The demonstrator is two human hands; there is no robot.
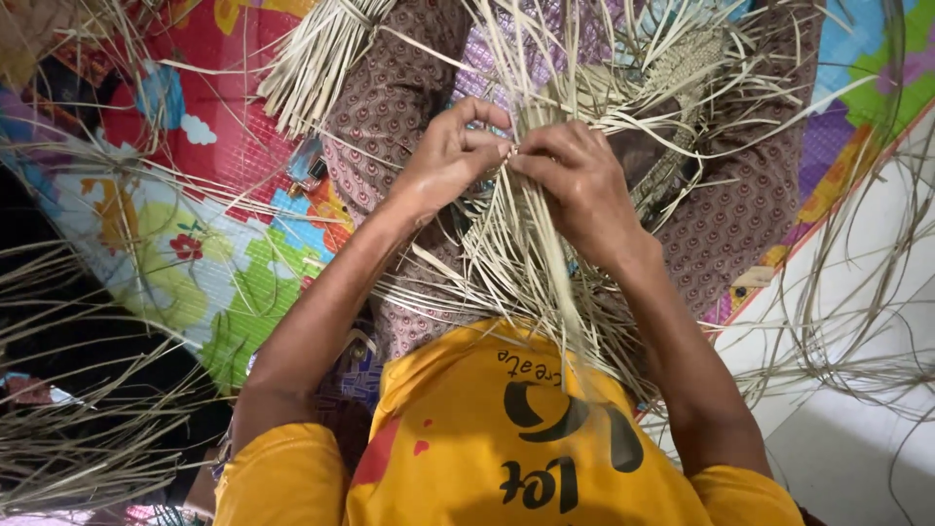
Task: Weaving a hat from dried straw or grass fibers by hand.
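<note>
- I see my left hand (450,156) up in the middle of the view, fingers curled in and pinching thin pale straw strips (516,253).
- My right hand (575,180) is just beside it, touching it at the fingertips, and it is pinched shut on the same strips.
- The strips hang down from my two hands in a loose fan, over my lap and onto my yellow shirt (487,438).
- Just behind my hands sits a half-woven straw piece (672,78), with many loose ends sticking out all around it.
- My legs are under a brown patterned cloth (399,88), and the weaving rests over it.
- A tied bundle of straw (317,58) lies at the top, to the left of my hands, well apart from them.
- Under everything is a bright play mat (195,234) with red, green and blue shapes.
- More loose straw (68,429) lies in a pile at the far left.
- A white floor (857,438) shows on the right side.
</note>
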